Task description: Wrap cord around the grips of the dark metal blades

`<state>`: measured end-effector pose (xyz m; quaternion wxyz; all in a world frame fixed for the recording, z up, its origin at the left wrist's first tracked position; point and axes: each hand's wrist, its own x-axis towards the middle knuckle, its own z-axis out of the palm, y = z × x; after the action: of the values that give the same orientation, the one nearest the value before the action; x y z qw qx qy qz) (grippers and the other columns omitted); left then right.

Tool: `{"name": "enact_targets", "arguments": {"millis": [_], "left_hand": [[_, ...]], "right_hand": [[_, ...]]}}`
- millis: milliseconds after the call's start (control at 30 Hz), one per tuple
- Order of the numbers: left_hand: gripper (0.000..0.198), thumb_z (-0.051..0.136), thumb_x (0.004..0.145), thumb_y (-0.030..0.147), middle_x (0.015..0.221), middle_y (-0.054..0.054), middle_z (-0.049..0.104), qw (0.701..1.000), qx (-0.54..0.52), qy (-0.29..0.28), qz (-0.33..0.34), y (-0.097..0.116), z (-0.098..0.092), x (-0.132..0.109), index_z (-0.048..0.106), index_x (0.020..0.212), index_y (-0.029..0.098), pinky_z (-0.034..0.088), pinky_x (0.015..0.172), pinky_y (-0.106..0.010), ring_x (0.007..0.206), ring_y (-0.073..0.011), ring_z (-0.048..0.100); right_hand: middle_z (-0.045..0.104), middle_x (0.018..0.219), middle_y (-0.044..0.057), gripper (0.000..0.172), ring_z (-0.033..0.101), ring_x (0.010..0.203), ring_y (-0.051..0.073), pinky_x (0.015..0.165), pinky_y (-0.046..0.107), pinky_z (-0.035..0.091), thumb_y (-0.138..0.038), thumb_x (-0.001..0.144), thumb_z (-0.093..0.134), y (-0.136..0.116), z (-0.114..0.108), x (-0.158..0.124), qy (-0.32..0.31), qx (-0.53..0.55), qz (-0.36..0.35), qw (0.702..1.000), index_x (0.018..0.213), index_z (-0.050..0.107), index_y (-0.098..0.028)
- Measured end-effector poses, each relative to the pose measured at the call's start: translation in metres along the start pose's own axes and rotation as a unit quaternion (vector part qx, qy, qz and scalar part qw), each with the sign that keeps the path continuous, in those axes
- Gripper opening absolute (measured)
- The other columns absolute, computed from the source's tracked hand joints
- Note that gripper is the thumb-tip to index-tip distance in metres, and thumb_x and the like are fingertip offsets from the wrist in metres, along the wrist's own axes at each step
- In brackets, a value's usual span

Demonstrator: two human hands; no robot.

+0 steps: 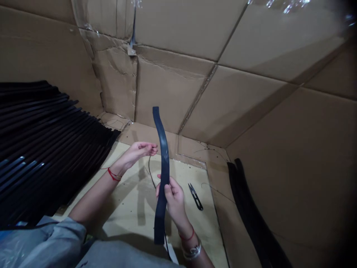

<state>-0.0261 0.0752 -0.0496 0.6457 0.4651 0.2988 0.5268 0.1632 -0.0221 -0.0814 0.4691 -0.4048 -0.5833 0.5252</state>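
Note:
A flat black strip (pixel 164 160), slightly curved, is held upright in front of me. My right hand (pixel 173 195) grips its lower half, thumb on the near face and fingers behind. To the left of the strip's middle is my left hand (pixel 143 149), its fingers stretched toward the strip with a small gap between. I see nothing in the left hand. A thin dark cord (pixel 151 172) runs down behind the strip. Black thread snips (pixel 195 196) lie on the pale board to the right of my right hand.
A large pile of black strips (pixel 50 149) fills the left side. More black strips (pixel 248 208) lean along the cardboard on the right. Cardboard walls (pixel 175 89) enclose the pale work board (pixel 128 197). Loose threads and dark specks lie along the back edge.

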Motion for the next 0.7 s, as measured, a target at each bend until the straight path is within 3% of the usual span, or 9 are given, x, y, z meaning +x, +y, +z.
{"name": "enact_targets", "arguments": {"millis": [100,167,300,367,433,467,533,633,700], "left_hand": [[0.041,0.077,0.071,0.046,0.091,-0.012,0.074,1.000,-0.010,-0.021,0.013,0.021,0.023,-0.003,0.075,0.095,0.012,0.052,0.084,-0.034,0.083,-0.0196,0.068],[0.036,0.081,0.067,0.041,0.083,-0.009,0.074,1.000,0.000,-0.021,0.021,0.031,0.034,-0.009,0.076,0.088,0.012,0.053,0.077,-0.030,0.078,-0.0177,0.067],[0.024,0.080,0.070,0.031,0.076,-0.005,0.073,0.999,0.036,0.024,0.033,0.042,0.044,-0.023,0.076,0.085,0.013,0.051,0.068,-0.024,0.069,-0.0134,0.064],[0.022,0.079,0.072,0.031,0.078,-0.005,0.073,0.998,0.042,0.032,0.041,0.046,0.044,-0.029,0.076,0.085,0.013,0.051,0.069,-0.024,0.071,-0.0134,0.064],[0.020,0.078,0.073,0.030,0.079,-0.005,0.073,0.998,0.041,0.029,0.048,0.049,0.043,-0.032,0.076,0.084,0.014,0.051,0.070,-0.024,0.074,-0.0138,0.064],[0.020,0.077,0.073,0.030,0.079,-0.005,0.073,0.998,0.038,0.025,0.051,0.050,0.043,-0.033,0.075,0.084,0.014,0.051,0.070,-0.024,0.074,-0.0141,0.065],[0.021,0.076,0.075,0.030,0.077,-0.006,0.073,0.998,0.030,0.010,0.052,0.050,0.043,-0.033,0.075,0.086,0.013,0.051,0.069,-0.024,0.073,-0.0145,0.065],[0.021,0.074,0.077,0.030,0.076,-0.006,0.072,0.998,0.030,-0.010,0.045,0.047,0.042,-0.029,0.074,0.086,0.011,0.051,0.066,-0.025,0.069,-0.0145,0.065],[0.021,0.074,0.077,0.030,0.077,-0.007,0.072,0.998,0.036,-0.009,0.045,0.046,0.041,-0.027,0.073,0.085,0.011,0.051,0.067,-0.025,0.070,-0.0147,0.065]], "right_hand": [[0.062,0.067,0.001,0.037,0.051,0.055,0.012,0.051,0.023,0.040,-0.047,0.094,0.048,-0.007,0.008,-0.007,-0.035,0.061,-0.024,0.997,0.112,0.058,-0.016],[0.064,0.067,0.001,0.035,0.053,0.056,0.013,0.053,0.024,0.042,-0.046,0.094,0.047,-0.011,0.009,-0.010,-0.065,0.062,-0.040,0.995,0.113,0.058,-0.018],[0.062,0.066,0.002,0.032,0.055,0.057,0.015,0.055,0.027,0.044,-0.043,0.096,0.046,-0.023,0.000,-0.007,-0.099,-0.033,-0.113,0.988,0.105,0.065,-0.018],[0.061,0.069,0.002,0.029,0.056,0.059,0.015,0.057,0.027,0.045,-0.039,0.097,0.045,-0.034,-0.006,0.003,-0.031,-0.070,-0.167,0.983,0.100,0.066,-0.020],[0.065,0.088,0.004,0.024,0.060,0.074,0.017,0.068,0.029,0.049,-0.034,0.098,0.045,-0.047,-0.007,0.017,0.083,-0.082,-0.186,0.976,0.110,0.063,-0.024],[0.064,0.102,0.006,0.024,0.061,0.089,0.018,0.079,0.031,0.049,-0.033,0.097,0.049,-0.053,-0.006,0.026,0.118,-0.096,-0.177,0.972,0.117,0.060,-0.026],[0.059,0.122,0.008,0.031,0.057,0.108,0.022,0.093,0.036,0.046,-0.037,0.094,0.054,-0.062,-0.002,0.042,0.071,-0.095,-0.133,0.984,0.123,0.058,-0.028],[0.064,0.106,0.007,0.037,0.062,0.087,0.021,0.072,0.033,0.052,-0.046,0.090,0.056,-0.064,0.007,0.058,-0.061,0.028,-0.024,0.997,0.123,0.058,-0.028],[0.063,0.087,0.003,0.038,0.057,0.065,0.015,0.053,0.025,0.046,-0.047,0.086,0.062,-0.063,0.011,0.062,-0.067,0.089,0.016,0.994,0.118,0.060,-0.027]]}}
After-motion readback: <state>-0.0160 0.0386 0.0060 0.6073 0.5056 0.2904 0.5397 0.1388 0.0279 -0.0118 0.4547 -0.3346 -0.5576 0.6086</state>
